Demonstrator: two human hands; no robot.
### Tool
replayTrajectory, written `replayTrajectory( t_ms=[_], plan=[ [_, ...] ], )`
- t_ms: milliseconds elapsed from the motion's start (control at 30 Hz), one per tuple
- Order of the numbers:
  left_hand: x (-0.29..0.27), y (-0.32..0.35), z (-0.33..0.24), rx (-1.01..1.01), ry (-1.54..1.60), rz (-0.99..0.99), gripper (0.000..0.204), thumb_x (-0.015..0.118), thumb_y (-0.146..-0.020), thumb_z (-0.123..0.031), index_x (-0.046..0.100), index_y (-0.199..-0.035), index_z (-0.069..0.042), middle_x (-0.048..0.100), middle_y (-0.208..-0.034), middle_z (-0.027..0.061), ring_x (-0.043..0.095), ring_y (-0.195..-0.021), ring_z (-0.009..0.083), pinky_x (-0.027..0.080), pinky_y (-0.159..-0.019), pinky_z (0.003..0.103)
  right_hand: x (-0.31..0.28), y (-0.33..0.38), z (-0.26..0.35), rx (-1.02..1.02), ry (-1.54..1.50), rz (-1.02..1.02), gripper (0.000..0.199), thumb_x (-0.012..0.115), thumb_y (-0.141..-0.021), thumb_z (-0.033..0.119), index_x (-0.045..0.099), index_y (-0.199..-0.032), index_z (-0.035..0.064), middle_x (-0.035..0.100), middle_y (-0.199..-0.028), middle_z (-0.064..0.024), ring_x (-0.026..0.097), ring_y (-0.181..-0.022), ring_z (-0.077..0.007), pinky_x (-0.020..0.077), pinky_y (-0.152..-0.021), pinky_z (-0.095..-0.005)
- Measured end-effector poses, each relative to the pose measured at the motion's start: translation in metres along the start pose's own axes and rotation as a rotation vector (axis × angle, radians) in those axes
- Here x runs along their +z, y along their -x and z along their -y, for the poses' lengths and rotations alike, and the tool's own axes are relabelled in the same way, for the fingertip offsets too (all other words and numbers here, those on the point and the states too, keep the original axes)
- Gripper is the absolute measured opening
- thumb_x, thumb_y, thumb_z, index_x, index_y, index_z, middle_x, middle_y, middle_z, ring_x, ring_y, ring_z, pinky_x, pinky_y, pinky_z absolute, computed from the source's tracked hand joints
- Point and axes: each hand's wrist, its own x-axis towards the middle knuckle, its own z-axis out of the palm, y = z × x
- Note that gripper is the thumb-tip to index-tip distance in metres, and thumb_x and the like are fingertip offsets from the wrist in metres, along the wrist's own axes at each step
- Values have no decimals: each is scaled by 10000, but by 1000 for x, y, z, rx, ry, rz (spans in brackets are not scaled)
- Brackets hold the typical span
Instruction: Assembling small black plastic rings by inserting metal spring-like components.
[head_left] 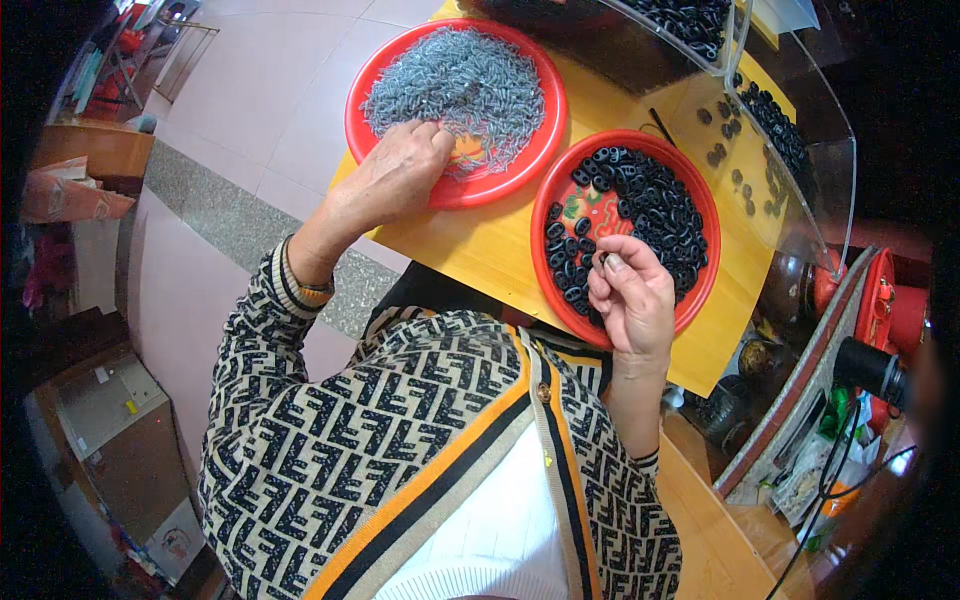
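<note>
On the yellow table, a red round tray [553,150] holds a heap of slim silvery-grey pieces [455,75] that look like small screws. My left hand [405,165] reaches over its near left rim, fingers curled together down at the heap's edge; the fingertips are hidden. To the right, a second red tray [712,255] is filled with black oval parts [665,205] that have holes in them. Above its near side my right hand [637,290] is closed in a pinch, palm partly upward. A dark bit, apparently one small black part [603,258], shows between thumb and forefinger.
A clear plastic bin [735,60] with more black parts stands at the table's far right. Loose round black pieces [722,125] lie near it. Beyond the yellow tabletop's [470,250] right edge are jars, a black cylinder [870,370] and cables. A cardboard box [110,400] stands at left.
</note>
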Motion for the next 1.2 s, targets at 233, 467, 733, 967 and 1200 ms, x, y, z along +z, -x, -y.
replayTrajectory(
  t_ms=[233, 467, 733, 967, 1200],
  plan=[
    [-3, 5, -6, -14, 245, -293, 166, 481, -688, 66, 506, -847, 25, 532, -732, 154, 545, -703, 275, 443, -632, 350, -7, -1, 3, 116, -295, 85, 255, 506, -823, 67, 482, -1040, -64, 480, -830, -102, 438, -664, -115, 377, -480, -182],
    [-4, 9, -57, -307, 1585, -240, 106, 553, -774, 21, 581, -875, 7, 571, -780, 16, 533, -717, 67, 444, -656, 197, -3, -1, 1, 101, -309, 121, 191, 527, -818, 57, 517, -971, -57, 526, -727, -78, 491, -586, -117, 385, -481, -206],
    [26, -2, -101, -358, 2160, -42, 113, 562, -780, 11, 543, -890, -5, 581, -772, 47, 555, -693, 96, 449, -613, 213, 13, 6, -2, -50, -9, -65, 162, 534, -843, 96, 560, -954, -20, 556, -707, -53, 513, -569, -96, 410, -490, -194],
    [19, -2, -104, -365, 2180, 1, 221, 598, -755, 8, 493, -948, -15, 581, -820, 46, 561, -733, 93, 458, -660, 212, 26, 16, 3, -140, 276, -76, 183, 515, -839, 42, 559, -997, -38, 567, -690, -37, 504, -565, -58, 412, -503, -168],
    [15, -2, -107, -246, 2006, 72, 234, 611, -738, 23, 480, -930, -8, 546, -803, 17, 532, -754, 69, 440, -690, 199, 41, 21, 13, -107, 336, -85, 131, 532, -800, -13, 537, -929, -32, 563, -716, -28, 517, -592, -42, 412, -518, -147]
  ],
)
